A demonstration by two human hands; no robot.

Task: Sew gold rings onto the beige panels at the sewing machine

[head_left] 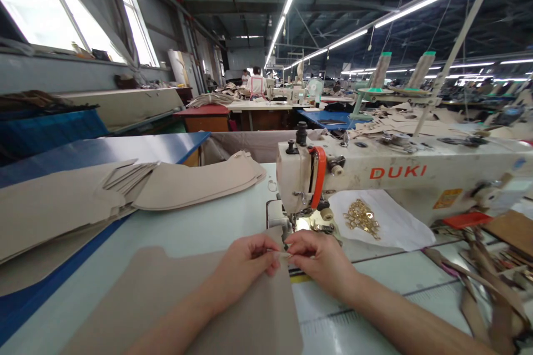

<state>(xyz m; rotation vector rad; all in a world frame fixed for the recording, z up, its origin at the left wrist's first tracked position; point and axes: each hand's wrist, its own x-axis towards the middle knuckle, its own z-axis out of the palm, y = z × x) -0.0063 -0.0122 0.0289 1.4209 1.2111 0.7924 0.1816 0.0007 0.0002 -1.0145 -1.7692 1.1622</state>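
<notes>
Just in front of the sewing machine's (306, 216) presser foot, both my hands are closed in a pinch with fingertips almost touching. Between them runs a small pale strip (283, 255); its exact kind is too small to make out. My left hand (247, 260) has its thumb and fingers on the strip's left end, with the wrist above a large beige fabric panel (166, 294). My right hand (322, 260) pinches the other end, close to the panel's right edge. The panel lies flat on the pale table (233, 216), partly hidden beneath my left forearm.
Stacked beige panels (195, 183) lie at the left, partly over a blue table (166, 147). Gold metal rings (360, 217) rest on a white sheet (400, 222) under the machine arm. Brown straps (495, 294) lie at the right. Thread cones (420, 72) stand behind; people sit farther back.
</notes>
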